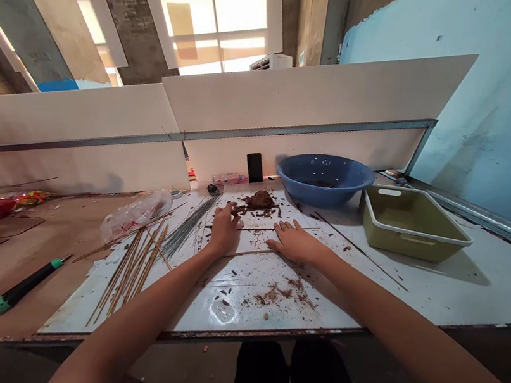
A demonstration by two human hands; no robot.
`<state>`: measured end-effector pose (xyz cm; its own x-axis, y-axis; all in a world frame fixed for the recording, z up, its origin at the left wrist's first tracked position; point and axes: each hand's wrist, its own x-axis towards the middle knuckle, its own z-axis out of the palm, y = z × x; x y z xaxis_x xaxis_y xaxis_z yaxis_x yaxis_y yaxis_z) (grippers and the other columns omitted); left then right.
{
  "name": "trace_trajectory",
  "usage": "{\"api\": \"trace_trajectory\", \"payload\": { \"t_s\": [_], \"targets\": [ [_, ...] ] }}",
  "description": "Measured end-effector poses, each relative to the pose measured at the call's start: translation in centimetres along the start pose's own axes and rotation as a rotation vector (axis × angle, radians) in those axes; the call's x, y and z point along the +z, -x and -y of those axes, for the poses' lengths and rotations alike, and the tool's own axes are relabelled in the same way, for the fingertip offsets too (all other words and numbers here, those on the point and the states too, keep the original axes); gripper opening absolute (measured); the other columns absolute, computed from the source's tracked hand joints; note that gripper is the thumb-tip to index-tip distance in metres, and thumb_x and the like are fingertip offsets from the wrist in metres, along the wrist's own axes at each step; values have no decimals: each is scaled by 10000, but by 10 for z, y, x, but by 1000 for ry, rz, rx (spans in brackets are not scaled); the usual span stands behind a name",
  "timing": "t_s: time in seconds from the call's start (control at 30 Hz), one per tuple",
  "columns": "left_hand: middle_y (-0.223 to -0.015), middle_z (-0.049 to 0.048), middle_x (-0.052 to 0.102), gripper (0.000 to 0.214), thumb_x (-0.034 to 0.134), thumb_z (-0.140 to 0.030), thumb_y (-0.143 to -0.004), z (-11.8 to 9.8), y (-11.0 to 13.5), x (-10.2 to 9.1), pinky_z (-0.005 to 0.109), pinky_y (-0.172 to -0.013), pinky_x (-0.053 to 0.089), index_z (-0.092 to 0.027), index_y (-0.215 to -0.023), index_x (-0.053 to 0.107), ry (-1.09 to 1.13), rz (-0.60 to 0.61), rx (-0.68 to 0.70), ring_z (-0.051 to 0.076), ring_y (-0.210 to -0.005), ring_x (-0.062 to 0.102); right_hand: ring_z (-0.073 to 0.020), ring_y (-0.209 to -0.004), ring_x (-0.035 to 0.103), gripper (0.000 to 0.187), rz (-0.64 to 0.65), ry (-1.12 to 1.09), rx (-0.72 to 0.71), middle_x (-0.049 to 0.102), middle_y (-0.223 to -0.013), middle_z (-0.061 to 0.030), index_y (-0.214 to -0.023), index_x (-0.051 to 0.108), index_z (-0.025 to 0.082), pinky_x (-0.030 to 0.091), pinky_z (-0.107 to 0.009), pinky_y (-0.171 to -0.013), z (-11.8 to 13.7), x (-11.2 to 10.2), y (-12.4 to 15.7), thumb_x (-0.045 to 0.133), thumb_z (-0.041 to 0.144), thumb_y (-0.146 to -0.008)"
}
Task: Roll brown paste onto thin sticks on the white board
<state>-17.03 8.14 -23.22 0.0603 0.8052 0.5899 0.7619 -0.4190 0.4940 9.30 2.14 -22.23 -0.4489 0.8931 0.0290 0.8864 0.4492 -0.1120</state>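
My left hand [224, 228] rests on the white board [238, 304], fingers curled toward a brown lump of paste [260, 200] just beyond it. My right hand [295, 241] lies flat, fingers stretched out, pressing on a thin stick [246, 253] that runs across the board under both hands. A second thin stick [257, 228] lies between my hands and the lump. Brown crumbs [281, 294] are scattered over the board near my wrists.
A heap of bamboo sticks [134, 263] and grey thin rods [187, 226] lies left of my hands, beside a plastic bag [137, 212]. A blue basin [323, 177], an olive tray [411, 222], a phone [254, 167] stand behind. A green-tipped tool [28, 284] lies at left.
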Motion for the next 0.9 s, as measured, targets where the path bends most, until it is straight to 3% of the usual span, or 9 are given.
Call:
{"api": "trace_trajectory", "payload": {
  "t_s": [0.17, 0.27, 0.5, 0.73, 0.9],
  "targets": [
    [-1078, 99, 807, 311, 756, -113, -975, -3, 0, -4, 453, -1059, 551, -243, -1250, 692, 76, -18, -43, 321, -1225, 698, -434, -1676, 443, 892, -15, -25, 7, 504, -1753, -319, -1711, 508, 15, 237, -604, -1411, 1, 0, 1, 333, 674, -1135],
    [-1128, 115, 804, 199, 685, -142, -1035, -4, 0, -5, 458, -1064, 550, -241, -1208, 695, 49, -4, -67, 320, -1222, 703, -433, -1687, 425, 893, -12, -29, 8, 484, -1769, -313, -1721, 492, 12, 241, -604, -1411, 1, 1, 1, 325, 661, -1130],
    [-1267, 158, 764, 257, 513, -154, -1100, -7, -1, -5, 485, -1104, 536, -221, -1299, 661, 5, -10, -97, 331, -1281, 674, -441, -1694, 412, 915, -16, -40, 7, 475, -1784, -285, -1748, 466, 42, 259, -624, -1405, -3, 7, -3, 318, 681, -1109],
    [-1131, 140, 776, 139, 656, -212, -1076, -7, -1, -12, 475, -1059, 569, -230, -1206, 702, 18, 20, -91, 329, -1222, 685, -446, -1701, 396, 929, 4, -41, 11, 449, -1795, -297, -1748, 455, 18, 262, -612, -1409, -2, 4, -1, 340, 679, -1105],
    [-1027, 137, 793, 232, 554, -217, -1119, -6, -7, -27, 494, -1055, 536, -224, -1038, 771, -162, 71, 3, 348, -1129, 653, -436, -1722, 356, 954, 41, 17, 25, 374, -1823, -323, -1762, 393, -35, 246, -582, -1420, 0, 3, 0, 282, 668, -1126]
  ]
}}
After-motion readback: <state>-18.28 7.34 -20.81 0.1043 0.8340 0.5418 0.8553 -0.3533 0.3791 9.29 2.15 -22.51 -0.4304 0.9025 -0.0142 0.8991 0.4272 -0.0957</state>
